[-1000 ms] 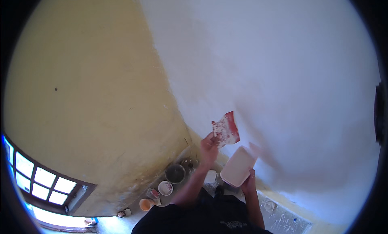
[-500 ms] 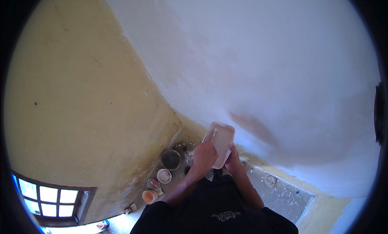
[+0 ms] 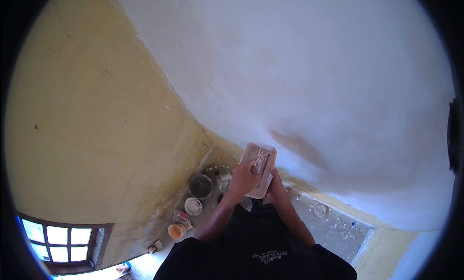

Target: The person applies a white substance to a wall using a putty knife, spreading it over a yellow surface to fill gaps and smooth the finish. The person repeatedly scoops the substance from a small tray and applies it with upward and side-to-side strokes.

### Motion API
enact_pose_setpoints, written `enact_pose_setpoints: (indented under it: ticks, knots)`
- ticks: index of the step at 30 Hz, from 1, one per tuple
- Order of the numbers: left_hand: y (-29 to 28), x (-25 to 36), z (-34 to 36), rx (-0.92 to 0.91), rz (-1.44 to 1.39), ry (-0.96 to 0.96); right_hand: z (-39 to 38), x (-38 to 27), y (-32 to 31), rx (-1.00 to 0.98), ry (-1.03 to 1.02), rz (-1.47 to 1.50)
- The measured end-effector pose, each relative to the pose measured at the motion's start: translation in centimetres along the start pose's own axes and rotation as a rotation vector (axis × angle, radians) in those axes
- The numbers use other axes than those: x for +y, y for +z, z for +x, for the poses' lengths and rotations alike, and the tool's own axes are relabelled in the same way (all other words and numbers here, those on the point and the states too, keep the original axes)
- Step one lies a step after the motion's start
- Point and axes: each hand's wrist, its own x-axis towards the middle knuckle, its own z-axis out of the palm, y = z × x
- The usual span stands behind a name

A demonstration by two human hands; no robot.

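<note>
In front of my body is a shallow, pale pinkish rectangular tray [image 3: 249, 153] with rounded corners, held close to the white wall. My right hand [image 3: 275, 182] grips its right side, fingers partly hidden by the rim. Over the tray, my left hand [image 3: 244, 179] is closed on a flat scraper [image 3: 262, 161] smeared with whitish putty. A dark edge runs along the scraper's right side. The left fingertips cannot be seen fully.
A yellow wall [image 3: 106, 115] meets the white wall [image 3: 299, 77] at a corner. Below stand a dark bucket [image 3: 200, 186], a white tub [image 3: 193, 206], a small clear container [image 3: 181, 216] and an orange bucket [image 3: 177, 230]. The floor [image 3: 333, 231] is spattered. A window [image 3: 58, 241] is at lower left.
My left hand has turned the scraper so its putty-smeared face now shows over the tray; before, only a thin edge showed. The tray and both hands have shifted slightly left in view.
</note>
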Motion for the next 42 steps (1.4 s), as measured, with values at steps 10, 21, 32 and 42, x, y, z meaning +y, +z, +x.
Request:
enact_pose_setpoints:
  ticks: [10, 21, 32, 42]
  knots:
    - [-0.7, -3.2, 0.3, -0.118, -0.496, -0.175, 0.0, -1.0, -0.5, -0.034, -0.037, 0.010]
    - [-4.0, 0.4, -0.7, 0.146, -0.041, 0.119, 0.4, -1.1, -0.3, 0.040, -0.009, -0.052]
    - [-3.0, -5.9, 0.4, -0.103, -0.803, -0.186, 1.4, -1.8, -0.2, 0.007, -0.028, 0.055]
    - [-2.0, -7.6, 0.6, -0.282, -1.374, -0.433, 1.7, -3.4, 0.3, 0.046, -0.052, -0.011]
